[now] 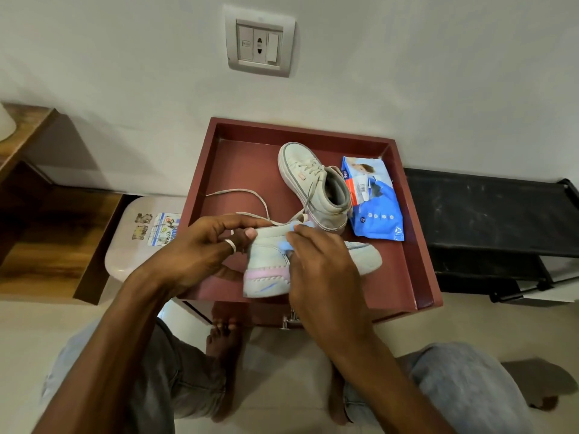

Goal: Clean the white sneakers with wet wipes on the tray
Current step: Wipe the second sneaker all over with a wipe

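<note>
A dark red tray [419,233] holds two white sneakers. One sneaker [266,267] lies on its side near the tray's front edge, its pink-trimmed heel toward me. My left hand [200,249], with a ring on the thumb, grips this sneaker's collar at the top. My right hand [319,264] presses a pale wet wipe [286,245] against the sneaker's side. The second sneaker [313,183] stands upright farther back, its lace trailing to the left. A blue wet wipe pack [374,202] lies flat at the tray's right side.
The tray rests on a low stand against a white wall with a switch plate [260,42]. A black shoe rack [492,220] is to the right, a white stool [141,236] and wooden furniture [37,214] to the left. My knees and bare feet are below the tray.
</note>
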`<state>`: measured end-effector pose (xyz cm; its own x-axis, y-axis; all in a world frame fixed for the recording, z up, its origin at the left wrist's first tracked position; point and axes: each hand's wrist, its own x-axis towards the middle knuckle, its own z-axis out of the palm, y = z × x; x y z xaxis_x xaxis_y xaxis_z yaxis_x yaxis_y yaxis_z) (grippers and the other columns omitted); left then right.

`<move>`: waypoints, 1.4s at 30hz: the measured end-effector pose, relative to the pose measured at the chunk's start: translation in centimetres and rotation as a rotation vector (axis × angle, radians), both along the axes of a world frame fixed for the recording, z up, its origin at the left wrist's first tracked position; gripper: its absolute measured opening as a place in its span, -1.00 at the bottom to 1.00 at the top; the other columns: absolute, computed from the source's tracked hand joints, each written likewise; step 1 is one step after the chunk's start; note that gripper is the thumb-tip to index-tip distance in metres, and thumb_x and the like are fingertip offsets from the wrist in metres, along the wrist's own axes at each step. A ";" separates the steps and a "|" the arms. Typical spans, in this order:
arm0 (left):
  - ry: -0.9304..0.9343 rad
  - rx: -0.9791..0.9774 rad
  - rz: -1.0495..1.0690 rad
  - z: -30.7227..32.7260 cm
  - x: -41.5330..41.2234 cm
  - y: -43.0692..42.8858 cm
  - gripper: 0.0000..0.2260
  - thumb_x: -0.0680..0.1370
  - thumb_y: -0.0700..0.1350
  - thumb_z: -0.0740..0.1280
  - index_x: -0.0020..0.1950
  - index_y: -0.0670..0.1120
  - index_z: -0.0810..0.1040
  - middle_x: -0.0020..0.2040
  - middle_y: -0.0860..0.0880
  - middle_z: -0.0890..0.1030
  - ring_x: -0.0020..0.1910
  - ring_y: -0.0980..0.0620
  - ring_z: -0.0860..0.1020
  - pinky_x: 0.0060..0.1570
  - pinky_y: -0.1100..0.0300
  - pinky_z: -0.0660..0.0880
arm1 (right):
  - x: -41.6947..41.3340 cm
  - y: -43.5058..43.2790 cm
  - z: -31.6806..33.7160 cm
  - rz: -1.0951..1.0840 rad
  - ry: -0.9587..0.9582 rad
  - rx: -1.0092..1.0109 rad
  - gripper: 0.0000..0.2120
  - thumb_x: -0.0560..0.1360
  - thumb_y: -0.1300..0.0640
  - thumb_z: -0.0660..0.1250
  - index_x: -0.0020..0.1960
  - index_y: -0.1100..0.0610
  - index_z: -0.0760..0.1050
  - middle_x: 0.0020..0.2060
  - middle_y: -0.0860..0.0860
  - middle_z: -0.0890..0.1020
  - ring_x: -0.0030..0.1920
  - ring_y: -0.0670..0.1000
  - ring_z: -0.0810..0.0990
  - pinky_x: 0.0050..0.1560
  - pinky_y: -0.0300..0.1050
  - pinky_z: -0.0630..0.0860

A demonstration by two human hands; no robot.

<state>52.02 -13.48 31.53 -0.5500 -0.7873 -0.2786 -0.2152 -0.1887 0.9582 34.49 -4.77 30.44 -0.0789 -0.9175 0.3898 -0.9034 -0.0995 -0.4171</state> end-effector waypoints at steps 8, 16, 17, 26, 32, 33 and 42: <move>0.023 0.028 -0.027 0.2 0.1 -0.1 -0.75 0.62 -0.11 0.26 0.24 0.01 0.65 0.04 0.10 0.67 0.09 0.04 0.66 -0.15 0.03 0.67 | -0.1 -0.6 0.3 0.101 0.055 0.063 -0.62 0.46 0.36 0.29 0.26 0.21 0.56 0.17 0.08 0.60 0.18 0.11 0.52 0.12 -0.05 0.56; 0.016 -0.010 -0.049 0.2 0.0 0.0 -0.74 0.62 -0.11 0.27 0.23 0.05 0.66 0.10 0.10 0.67 0.08 0.03 0.67 -0.15 0.06 0.67 | 2.6 0.2 0.8 0.071 -0.005 -0.050 -0.69 0.54 0.25 0.22 0.21 0.19 0.62 0.03 0.08 0.65 0.06 0.08 0.59 0.11 -0.12 0.53; 0.011 -0.028 -0.055 0.2 0.1 0.0 -0.74 0.63 -0.14 0.26 0.22 0.06 0.66 0.09 0.11 0.67 0.06 0.04 0.67 -0.17 0.12 0.66 | 3.4 0.7 0.9 0.137 0.013 -0.035 -0.69 0.54 0.23 0.21 0.20 0.18 0.62 0.05 0.08 0.65 0.09 0.08 0.58 0.12 -0.11 0.53; 0.013 -0.005 -0.046 0.2 0.1 -0.2 -0.74 0.61 -0.05 0.27 0.24 0.09 0.66 0.08 0.10 0.64 0.15 -0.05 0.62 -0.10 -0.10 0.67 | -0.3 -1.4 0.0 -0.162 -0.036 0.010 -0.70 0.45 0.39 0.35 0.14 0.19 0.64 -0.01 0.09 0.65 -0.01 0.07 0.61 -0.02 -0.02 0.62; 0.001 -0.003 -0.045 -0.1 0.2 -0.1 -0.75 0.65 -0.19 0.24 0.20 0.03 0.66 0.01 0.15 0.66 0.07 0.05 0.66 -0.16 0.09 0.67 | 3.5 0.6 0.1 0.129 0.214 -0.034 -0.65 0.56 0.24 0.13 0.22 0.21 0.60 0.15 0.14 0.62 0.15 0.15 0.57 0.13 0.04 0.49; 0.002 -0.001 -0.043 -0.1 0.2 -0.2 -0.75 0.65 -0.16 0.25 0.21 0.03 0.66 0.02 0.13 0.65 0.08 0.01 0.65 -0.15 0.04 0.67 | 2.3 0.0 -0.2 0.106 0.195 -0.048 -0.66 0.53 0.27 0.16 0.21 0.21 0.61 0.14 0.14 0.62 0.13 0.15 0.58 0.10 0.05 0.51; 0.001 -0.004 -0.026 -0.2 0.1 -0.2 -0.75 0.63 -0.09 0.27 0.23 0.06 0.67 0.03 0.10 0.64 0.11 -0.05 0.62 -0.08 -0.10 0.67 | 1.5 -0.2 -0.7 0.015 0.125 -0.068 -0.69 0.46 0.32 0.25 0.13 0.20 0.65 -0.03 0.12 0.65 -0.04 0.15 0.61 -0.06 0.02 0.55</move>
